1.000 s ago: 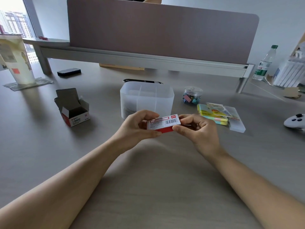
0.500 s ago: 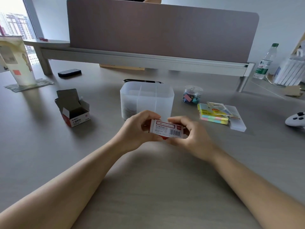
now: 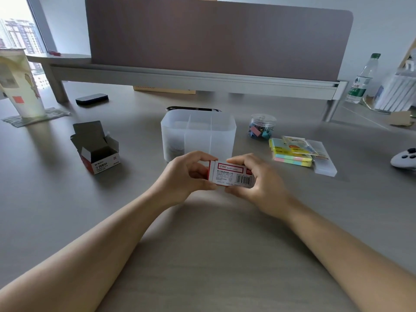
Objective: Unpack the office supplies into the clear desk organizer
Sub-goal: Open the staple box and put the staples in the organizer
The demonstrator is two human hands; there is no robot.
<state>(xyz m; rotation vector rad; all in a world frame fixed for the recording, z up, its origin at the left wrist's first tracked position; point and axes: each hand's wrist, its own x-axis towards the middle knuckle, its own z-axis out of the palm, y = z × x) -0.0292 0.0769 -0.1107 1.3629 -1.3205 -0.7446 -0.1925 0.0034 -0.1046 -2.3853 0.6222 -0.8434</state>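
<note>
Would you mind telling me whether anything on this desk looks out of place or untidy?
Only the small red-and-white cardboard box left of the clear plastic desk organizer: it sits with its flaps splayed open. The colourful sticky-note stack lies slightly askew. Nothing looks spilled or damaged.

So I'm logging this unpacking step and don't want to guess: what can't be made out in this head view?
- Small box: both ends hidden by the left hand and right hand, so open or sealed is unclear; its contents are unseen.
- Clear desk organizer: frosted walls blur the dark mass in its left compartment.
- Open box: its interior is in shadow.
- Dark object behind the organizer: mostly hidden by it.
</note>
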